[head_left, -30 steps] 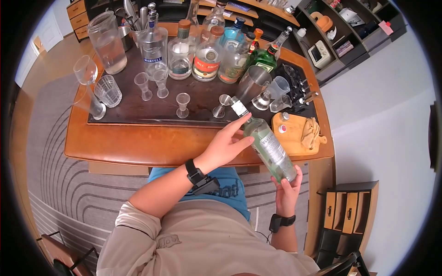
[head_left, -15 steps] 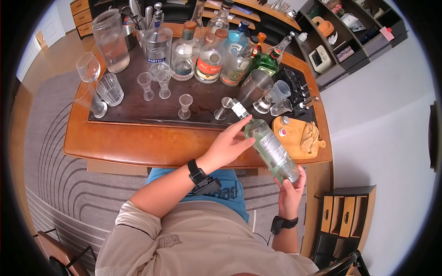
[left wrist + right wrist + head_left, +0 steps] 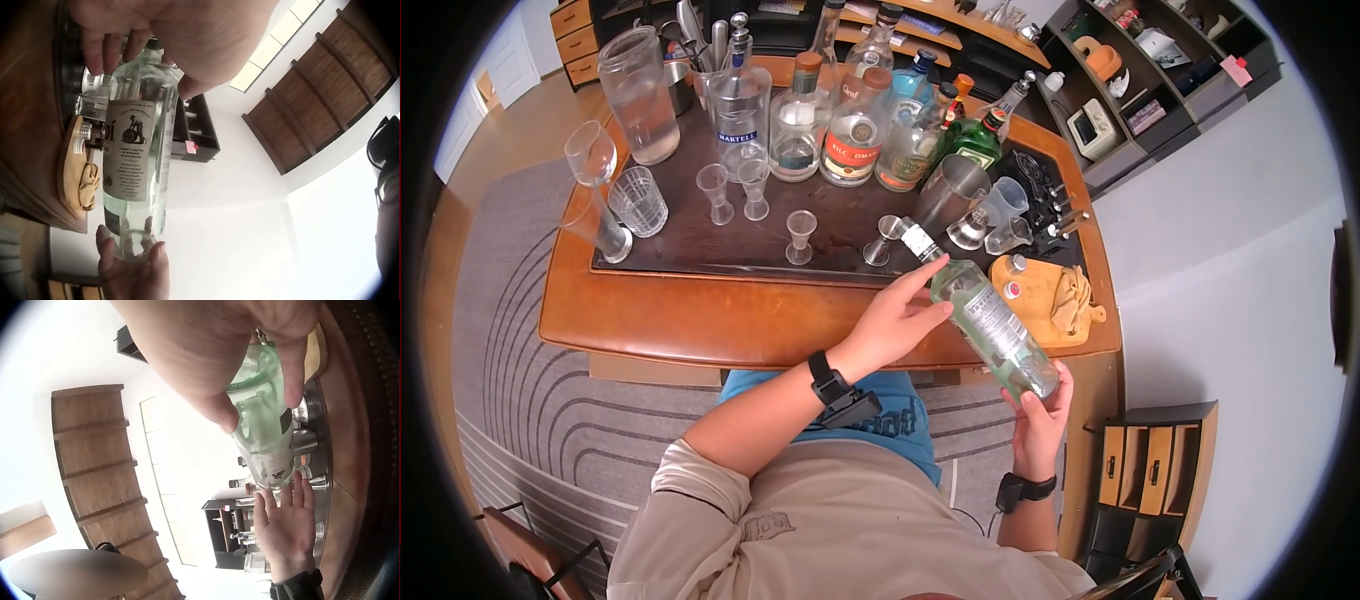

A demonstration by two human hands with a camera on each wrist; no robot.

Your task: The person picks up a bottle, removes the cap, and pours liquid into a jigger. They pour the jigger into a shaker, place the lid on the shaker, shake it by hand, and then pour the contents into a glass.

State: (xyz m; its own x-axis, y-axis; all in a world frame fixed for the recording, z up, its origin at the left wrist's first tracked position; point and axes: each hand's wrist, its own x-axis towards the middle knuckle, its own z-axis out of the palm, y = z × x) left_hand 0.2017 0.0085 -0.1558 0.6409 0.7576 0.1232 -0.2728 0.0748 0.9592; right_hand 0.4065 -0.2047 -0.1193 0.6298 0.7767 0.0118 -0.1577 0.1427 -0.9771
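A pale green glass bottle (image 3: 1000,325) slants in front of the person, its neck up toward the table and its base toward the right. In the left wrist view the bottle's label (image 3: 130,147) carries a drawn figure with a barrel. The left hand (image 3: 892,318) holds the bottle at the neck and shoulder, thumb on one side and fingers on the other. At the base, the right hand (image 3: 1038,425) grips the glass between thumb and fingers. Close by the bottle's neck stands a metal jigger (image 3: 882,242) on the dark mat.
Several liquor bottles (image 3: 852,140) line the table's (image 3: 700,318) back. A glass pitcher (image 3: 640,100), a cut tumbler (image 3: 640,202) and small clear measuring cups (image 3: 800,238) stand left. A metal shaker tin (image 3: 955,195) and a wooden board (image 3: 1035,315) with a cloth (image 3: 1074,300) are right.
The right hand and the bottle's base have shifted slightly to the right. The left hand stays at the neck and shoulder.
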